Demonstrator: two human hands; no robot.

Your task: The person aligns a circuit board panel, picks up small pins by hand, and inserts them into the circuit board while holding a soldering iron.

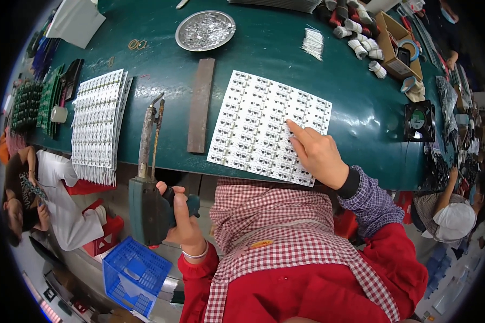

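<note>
My left hand (184,226) is wrapped round the grip of a teal soldering gun (147,207). Its long metal barrel and thin feed tube point up and away over the table's near edge. On the table lies a white circuit board panel (264,121) covered with rows of small dark parts. My right hand (319,154) rests over the panel's right half, holding nothing. The index finger is stretched out and touches the panel, the thumb stands apart from it, and the other fingers curl partly out of sight.
Left of the panel lies a flat brown bar (201,107); beyond it stands a round metal dish (205,31) of silvery bits. A stack of white panels (98,121) overhangs the near edge. White sticks (312,44), a cardboard box (396,51) and a black fan (419,121) are farther right.
</note>
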